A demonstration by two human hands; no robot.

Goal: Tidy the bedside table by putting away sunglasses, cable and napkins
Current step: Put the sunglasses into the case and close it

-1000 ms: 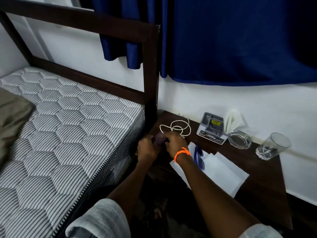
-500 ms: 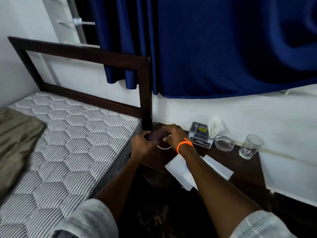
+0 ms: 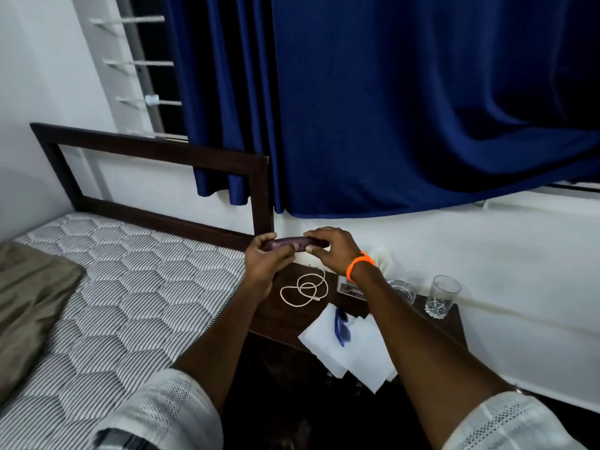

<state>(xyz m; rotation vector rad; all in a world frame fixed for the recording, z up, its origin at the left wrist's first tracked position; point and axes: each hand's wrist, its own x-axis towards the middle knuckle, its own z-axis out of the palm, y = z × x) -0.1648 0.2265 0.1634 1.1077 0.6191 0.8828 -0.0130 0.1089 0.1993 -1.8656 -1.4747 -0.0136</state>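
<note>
Both hands hold a dark purple glasses case (image 3: 285, 244) in the air above the bedside table's (image 3: 276, 323) back left corner. My left hand (image 3: 268, 261) grips its left end and my right hand (image 3: 331, 250), with an orange wristband, grips its right end. On the table below lies a coiled white cable (image 3: 305, 289). Blue sunglasses (image 3: 341, 326) lie on white napkins (image 3: 354, 352) at the table's front edge, partly under my right forearm.
A glass (image 3: 442, 297) and a clear ashtray (image 3: 401, 289) stand at the table's back right, beside a small tray (image 3: 349, 289) with folded napkins, mostly hidden by my wrist. The bed (image 3: 113, 303) with its dark headboard (image 3: 259, 196) adjoins the table's left side. Blue curtains hang behind.
Both hands have lifted the purple case up off the table, uncovering the cable. The camera has tilted upward.
</note>
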